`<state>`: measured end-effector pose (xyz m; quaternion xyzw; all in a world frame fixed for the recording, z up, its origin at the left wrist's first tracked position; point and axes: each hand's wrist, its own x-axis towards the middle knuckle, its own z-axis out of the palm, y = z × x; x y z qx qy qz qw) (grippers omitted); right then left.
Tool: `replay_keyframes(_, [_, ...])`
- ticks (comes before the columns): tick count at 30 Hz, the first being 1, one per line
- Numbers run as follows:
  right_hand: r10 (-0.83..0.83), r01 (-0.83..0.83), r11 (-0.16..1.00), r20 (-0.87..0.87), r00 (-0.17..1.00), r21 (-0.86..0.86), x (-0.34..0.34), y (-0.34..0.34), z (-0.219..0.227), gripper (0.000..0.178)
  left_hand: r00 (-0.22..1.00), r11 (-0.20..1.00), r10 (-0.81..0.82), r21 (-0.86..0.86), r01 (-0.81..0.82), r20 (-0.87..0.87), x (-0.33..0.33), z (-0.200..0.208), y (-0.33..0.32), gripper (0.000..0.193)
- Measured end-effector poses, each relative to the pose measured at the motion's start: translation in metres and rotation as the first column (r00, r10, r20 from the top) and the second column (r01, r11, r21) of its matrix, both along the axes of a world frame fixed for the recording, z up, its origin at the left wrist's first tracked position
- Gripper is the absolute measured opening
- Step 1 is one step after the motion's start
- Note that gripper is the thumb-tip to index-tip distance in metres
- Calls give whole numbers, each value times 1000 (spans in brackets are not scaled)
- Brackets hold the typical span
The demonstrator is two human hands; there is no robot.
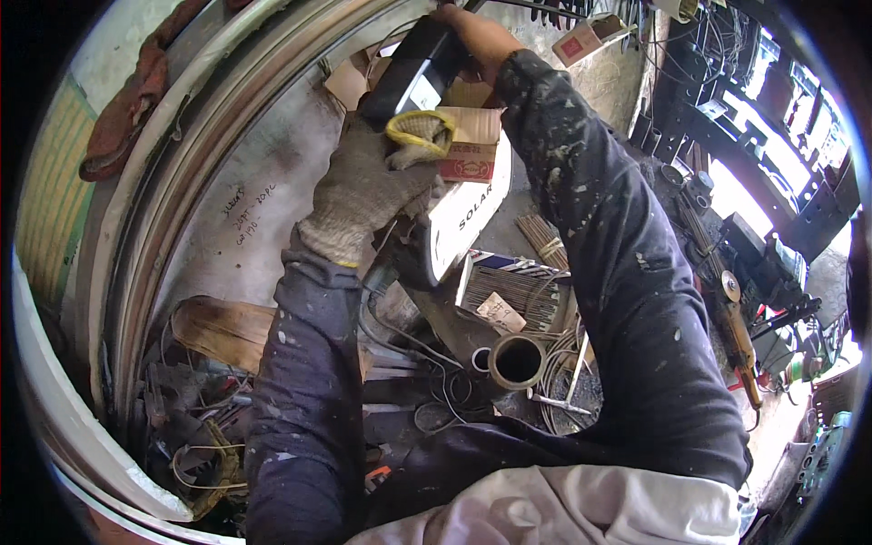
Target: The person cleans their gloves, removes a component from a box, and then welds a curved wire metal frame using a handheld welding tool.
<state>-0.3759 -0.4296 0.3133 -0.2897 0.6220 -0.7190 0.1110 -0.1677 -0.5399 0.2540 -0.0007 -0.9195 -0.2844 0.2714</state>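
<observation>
Black box in the upper centre of the view, over a brown carton; a white label on its near part carries print too small to read. The bare right hand grasps the far right side of the box. The left hand, in a grey knitted glove, lies against its near end; its fingers are hidden, so whether they grip cannot be told. A yellow-hemmed glove opening lies beside the left hand. Red characters and a round red emblem mark the carton. Below it, a white panel bears large black capitals set aslant. Black handwriting in three lines stands on the grey sheet at left. A small box at upper right shows a red printed patch. A tan card, faintly marked, lies upon thin rods.
</observation>
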Motion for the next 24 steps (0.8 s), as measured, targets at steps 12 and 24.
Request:
replay_keyframes(12, [9,-3,1000,-274,962,23,-10,-33,1,45,978,781,-128,591,202,-165,-9,-23,-7,50])
replay_keyframes(24, [-64,425,891,-881,469,161,-22,-76,-28,47,895,913,155,407,32,-418,-43,-7,21,40])
